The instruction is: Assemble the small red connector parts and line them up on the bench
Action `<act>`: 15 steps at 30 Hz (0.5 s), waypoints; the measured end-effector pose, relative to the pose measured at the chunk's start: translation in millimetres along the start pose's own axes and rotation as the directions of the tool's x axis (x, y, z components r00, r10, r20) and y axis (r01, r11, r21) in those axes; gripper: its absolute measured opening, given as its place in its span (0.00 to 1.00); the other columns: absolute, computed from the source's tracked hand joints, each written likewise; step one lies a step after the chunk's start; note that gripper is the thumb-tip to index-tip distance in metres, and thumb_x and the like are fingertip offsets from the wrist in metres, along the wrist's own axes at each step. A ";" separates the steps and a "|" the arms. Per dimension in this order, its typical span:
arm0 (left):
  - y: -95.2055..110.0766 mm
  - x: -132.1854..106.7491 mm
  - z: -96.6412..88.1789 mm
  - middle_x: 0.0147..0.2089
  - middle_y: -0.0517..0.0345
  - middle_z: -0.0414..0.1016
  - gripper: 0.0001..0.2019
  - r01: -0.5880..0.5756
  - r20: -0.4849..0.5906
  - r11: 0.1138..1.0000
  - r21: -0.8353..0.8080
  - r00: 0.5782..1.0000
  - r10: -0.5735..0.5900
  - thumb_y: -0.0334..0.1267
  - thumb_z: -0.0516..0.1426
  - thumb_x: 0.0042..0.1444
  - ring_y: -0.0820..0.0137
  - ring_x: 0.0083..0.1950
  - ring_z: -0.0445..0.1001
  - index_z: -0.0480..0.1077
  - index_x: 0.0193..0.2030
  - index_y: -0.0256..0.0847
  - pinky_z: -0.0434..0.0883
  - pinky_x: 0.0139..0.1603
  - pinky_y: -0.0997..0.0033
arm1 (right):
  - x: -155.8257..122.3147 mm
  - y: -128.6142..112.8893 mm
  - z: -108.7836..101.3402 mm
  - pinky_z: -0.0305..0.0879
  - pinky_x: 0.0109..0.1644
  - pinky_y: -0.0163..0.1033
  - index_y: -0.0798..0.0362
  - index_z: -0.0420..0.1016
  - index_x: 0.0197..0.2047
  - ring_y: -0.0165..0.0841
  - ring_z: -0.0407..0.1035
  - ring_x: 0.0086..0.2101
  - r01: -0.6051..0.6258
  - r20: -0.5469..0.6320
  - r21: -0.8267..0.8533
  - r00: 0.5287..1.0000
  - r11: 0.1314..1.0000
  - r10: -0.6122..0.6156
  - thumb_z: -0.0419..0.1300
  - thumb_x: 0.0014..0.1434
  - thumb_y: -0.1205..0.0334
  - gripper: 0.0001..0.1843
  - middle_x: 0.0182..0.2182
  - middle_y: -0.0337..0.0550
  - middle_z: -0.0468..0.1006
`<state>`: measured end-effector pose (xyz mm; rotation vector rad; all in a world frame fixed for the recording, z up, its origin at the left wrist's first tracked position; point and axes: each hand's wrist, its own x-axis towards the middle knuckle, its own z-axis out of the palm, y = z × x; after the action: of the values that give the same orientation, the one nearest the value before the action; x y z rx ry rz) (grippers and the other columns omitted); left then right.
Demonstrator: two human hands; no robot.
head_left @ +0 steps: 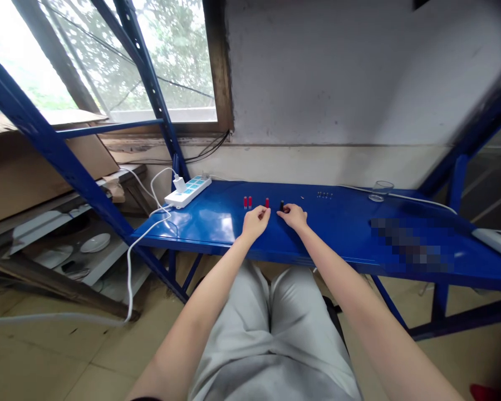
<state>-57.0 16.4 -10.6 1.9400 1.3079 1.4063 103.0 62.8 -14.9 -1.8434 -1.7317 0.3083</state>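
Note:
My left hand (256,221) is closed in a pinch at the lower end of a small red cylinder (267,202), whose top stands above the fingertips. Close to its right, the fingers of my right hand (294,216) are closed around a small black cylinder (281,205), with its dark upper end showing. Both hands are low over the blue table (209,223). Left of them, two similar red pieces with silvery lower ends, a left one (245,203) and a right one (250,202), are side by side. The fingers hide the lower parts of the held pieces.
Several tiny metal pieces (324,195) lie toward the back of the table. A clear glass cup (381,191) is farther right, near a white cable. On the left is a white power strip (188,192) with a plug. A blurred dark patch (409,242) covers the right side.

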 end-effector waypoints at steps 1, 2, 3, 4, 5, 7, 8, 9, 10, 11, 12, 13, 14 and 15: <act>3.3 0.4 2.7 0.22 0.61 0.69 0.13 -0.044 0.027 0.998 0.037 0.999 0.043 0.44 0.50 0.56 0.75 0.25 0.67 0.70 0.35 0.39 0.63 0.29 0.77 | -1.3 0.0 0.0 0.54 0.42 0.42 0.50 0.74 0.35 0.38 0.67 0.40 0.008 0.000 -0.004 1.000 1.000 -0.008 0.58 0.50 0.54 0.11 0.36 0.42 0.76; 6.8 1.3 5.9 0.23 0.61 0.69 0.12 -0.082 0.052 0.994 0.071 0.996 0.078 0.44 0.51 0.56 0.75 0.25 0.68 0.70 0.38 0.40 0.63 0.30 0.77 | -2.9 -0.1 -0.3 0.54 0.42 0.41 0.51 0.73 0.35 0.37 0.67 0.39 0.023 0.004 -0.012 1.000 1.000 -0.023 0.57 0.51 0.55 0.10 0.35 0.42 0.76; 10.2 2.7 9.6 0.25 0.62 0.70 0.12 -0.110 0.070 0.989 0.099 0.992 0.104 0.43 0.52 0.56 0.75 0.26 0.68 0.69 0.42 0.40 0.64 0.31 0.76 | -5.0 -0.4 -0.8 0.54 0.41 0.40 0.51 0.73 0.35 0.37 0.67 0.39 0.047 0.010 -0.026 0.999 0.999 -0.046 0.56 0.53 0.57 0.10 0.35 0.43 0.76; 13.4 4.5 13.6 0.27 0.62 0.71 0.14 -0.129 0.082 0.984 0.123 0.989 0.119 0.42 0.52 0.55 0.75 0.27 0.69 0.68 0.47 0.41 0.64 0.32 0.76 | -7.5 -0.9 -1.6 0.53 0.40 0.40 0.52 0.72 0.36 0.37 0.67 0.39 0.081 0.017 -0.045 0.997 0.996 -0.080 0.55 0.54 0.58 0.10 0.36 0.44 0.76; 16.4 6.5 17.8 0.29 0.61 0.72 0.16 -0.137 0.089 0.980 0.144 0.988 0.125 0.41 0.53 0.55 0.74 0.28 0.70 0.65 0.50 0.42 0.65 0.34 0.76 | -10.3 -1.7 -2.6 0.53 0.40 0.40 0.52 0.72 0.36 0.38 0.67 0.40 0.125 0.026 -0.070 0.992 0.990 -0.123 0.53 0.55 0.58 0.10 0.36 0.45 0.75; 21.1 9.9 25.6 0.31 0.60 0.73 0.19 -0.128 0.089 0.975 0.184 0.990 0.113 0.40 0.53 0.55 0.73 0.31 0.71 0.62 0.55 0.43 0.65 0.36 0.75 | -16.4 -3.6 -5.1 0.53 0.39 0.40 0.54 0.71 0.37 0.39 0.66 0.41 0.216 0.045 -0.123 0.976 0.969 -0.212 0.50 0.57 0.59 0.11 0.38 0.49 0.75; 22.5 11.0 29.0 0.32 0.60 0.73 0.20 -0.117 0.084 0.972 0.203 0.991 0.102 0.40 0.52 0.56 0.71 0.33 0.72 0.61 0.55 0.43 0.66 0.36 0.74 | -19.3 -4.6 -6.4 0.52 0.40 0.40 0.54 0.70 0.38 0.40 0.65 0.41 0.250 0.051 -0.146 0.968 0.957 -0.245 0.49 0.58 0.59 0.12 0.39 0.50 0.74; 23.4 11.5 31.6 0.33 0.59 0.74 0.19 -0.107 0.079 0.970 0.220 0.993 0.092 0.41 0.52 0.57 0.70 0.35 0.73 0.61 0.55 0.43 0.66 0.37 0.73 | -21.9 -5.6 -7.5 0.52 0.40 0.40 0.55 0.70 0.39 0.40 0.65 0.42 0.273 0.053 -0.162 0.962 0.948 -0.268 0.48 0.59 0.59 0.13 0.40 0.51 0.74; 23.6 11.4 33.6 0.34 0.58 0.74 0.18 -0.105 0.076 0.967 0.232 0.993 0.089 0.41 0.51 0.57 0.69 0.36 0.73 0.62 0.55 0.43 0.66 0.38 0.73 | -24.1 -6.3 -8.5 0.52 0.40 0.40 0.55 0.69 0.40 0.40 0.65 0.42 0.288 0.047 -0.172 0.957 0.942 -0.285 0.47 0.59 0.60 0.13 0.40 0.51 0.74; 23.2 10.8 34.9 0.35 0.57 0.74 0.16 -0.110 0.075 0.965 0.239 0.993 0.095 0.41 0.50 0.58 0.69 0.38 0.73 0.64 0.53 0.44 0.67 0.38 0.72 | -25.7 -6.7 -9.1 0.51 0.40 0.40 0.55 0.69 0.42 0.40 0.64 0.42 0.299 0.038 -0.178 0.954 0.937 -0.298 0.46 0.59 0.61 0.13 0.41 0.52 0.74; 22.2 9.9 35.6 0.36 0.57 0.74 0.15 -0.120 0.074 0.964 0.239 0.992 0.105 0.41 0.49 0.59 0.69 0.38 0.73 0.66 0.51 0.44 0.67 0.39 0.72 | -26.8 -7.0 -9.5 0.50 0.40 0.40 0.55 0.68 0.43 0.40 0.64 0.42 0.310 0.027 -0.182 0.950 0.933 -0.310 0.46 0.60 0.62 0.14 0.41 0.51 0.74; 20.9 8.9 35.6 0.38 0.56 0.75 0.13 -0.132 0.075 0.964 0.232 0.990 0.118 0.40 0.49 0.59 0.69 0.39 0.73 0.67 0.49 0.44 0.67 0.40 0.72 | -27.3 -7.0 -9.7 0.50 0.40 0.40 0.55 0.68 0.44 0.39 0.64 0.42 0.322 0.018 -0.184 0.946 0.929 -0.325 0.45 0.60 0.64 0.14 0.41 0.51 0.74; 19.3 7.9 35.3 0.39 0.56 0.75 0.13 -0.143 0.073 0.965 0.220 0.989 0.130 0.38 0.48 0.59 0.69 0.40 0.73 0.68 0.47 0.43 0.67 0.40 0.72 | -27.5 -6.8 -9.7 0.49 0.40 0.40 0.55 0.68 0.44 0.39 0.65 0.42 0.337 0.011 -0.185 0.940 0.923 -0.341 0.45 0.60 0.65 0.14 0.41 0.51 0.74; 17.5 7.0 34.6 0.40 0.56 0.75 0.12 -0.148 0.066 0.967 0.205 0.988 0.137 0.36 0.48 0.59 0.69 0.40 0.73 0.69 0.46 0.43 0.67 0.41 0.72 | -27.5 -6.6 -9.6 0.49 0.40 0.40 0.55 0.68 0.44 0.38 0.65 0.42 0.351 0.004 -0.183 0.934 0.918 -0.357 0.45 0.59 0.66 0.13 0.41 0.50 0.75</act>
<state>-17.9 20.7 -7.9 2.2334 1.3646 1.3191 99.2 33.6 -9.6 -1.5978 -2.0855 -0.0234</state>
